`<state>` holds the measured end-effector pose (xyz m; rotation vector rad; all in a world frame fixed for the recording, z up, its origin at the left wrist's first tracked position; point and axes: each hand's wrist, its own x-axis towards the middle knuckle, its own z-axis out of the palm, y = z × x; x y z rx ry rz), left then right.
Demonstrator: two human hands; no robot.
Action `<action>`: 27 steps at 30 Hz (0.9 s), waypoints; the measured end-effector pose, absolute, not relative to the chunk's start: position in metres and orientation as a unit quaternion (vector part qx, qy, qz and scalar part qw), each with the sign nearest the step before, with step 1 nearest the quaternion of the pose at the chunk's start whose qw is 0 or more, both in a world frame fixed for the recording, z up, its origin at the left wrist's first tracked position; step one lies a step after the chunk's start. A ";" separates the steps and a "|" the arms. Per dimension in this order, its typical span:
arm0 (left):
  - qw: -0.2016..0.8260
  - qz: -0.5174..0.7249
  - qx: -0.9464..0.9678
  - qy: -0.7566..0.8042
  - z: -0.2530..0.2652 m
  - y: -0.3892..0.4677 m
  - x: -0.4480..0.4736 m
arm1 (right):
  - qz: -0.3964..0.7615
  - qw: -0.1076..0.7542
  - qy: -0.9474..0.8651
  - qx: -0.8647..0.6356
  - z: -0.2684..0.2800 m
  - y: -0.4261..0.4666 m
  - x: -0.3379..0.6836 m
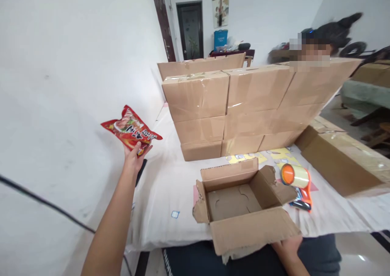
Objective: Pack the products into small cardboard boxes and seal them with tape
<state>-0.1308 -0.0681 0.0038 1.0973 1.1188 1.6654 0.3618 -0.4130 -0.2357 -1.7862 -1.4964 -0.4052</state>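
My left hand [136, 157] is raised at the left near the wall. It grips a red instant noodle packet [131, 129] by its lower edge, thumb on the printed front. In front of me on the table stands an open cardboard box [234, 203], its flaps folded outward and nothing inside. My right hand [288, 246] is at the box's near flap, by its lower right corner; the flap hides the fingers. Just right of the box lies an orange tape dispenser [308, 190] with a roll of clear tape [297, 175].
A wall of stacked, taped cardboard boxes [256, 109] stands behind the open box. Another cardboard box [344, 162] lies to the right. A patterned cloth [161, 211] covers the table. A person [313, 50] is beyond the stack. The white wall [76, 64] borders the left side.
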 end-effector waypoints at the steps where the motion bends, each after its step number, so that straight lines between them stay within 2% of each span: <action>1: 0.419 0.667 0.444 0.427 0.012 -0.087 -0.136 | -0.179 0.377 -0.599 -0.683 -0.236 -0.411 0.364; 6: 0.429 0.678 0.481 0.354 0.057 -0.156 -0.114 | -0.190 0.364 -0.586 -0.698 -0.224 -0.405 0.354; 8: 0.416 0.621 0.549 0.375 0.075 -0.178 -0.087 | -0.173 0.370 -0.572 -0.711 -0.212 -0.405 0.342; 11: 0.388 0.371 0.755 0.376 0.098 -0.209 -0.036 | -0.147 0.376 -0.573 -0.713 -0.196 -0.405 0.329; 14: 0.254 0.083 0.913 0.309 0.104 -0.235 0.021 | -0.137 0.394 -0.576 -0.703 -0.186 -0.406 0.324; 16: 0.165 -0.037 0.944 0.282 0.094 -0.245 0.057 | -0.128 0.398 -0.577 -0.702 -0.182 -0.407 0.322; 18: 0.117 -0.115 0.948 0.274 0.075 -0.249 0.086 | -0.109 0.397 -0.578 -0.705 -0.180 -0.409 0.322; 22: 0.114 -0.174 0.930 0.303 0.035 -0.250 0.118 | -0.082 0.412 -0.584 -0.695 -0.180 -0.410 0.320; 27: 0.098 -0.160 0.935 0.302 0.025 -0.258 0.112 | -0.057 0.436 -0.587 -0.680 -0.172 -0.417 0.314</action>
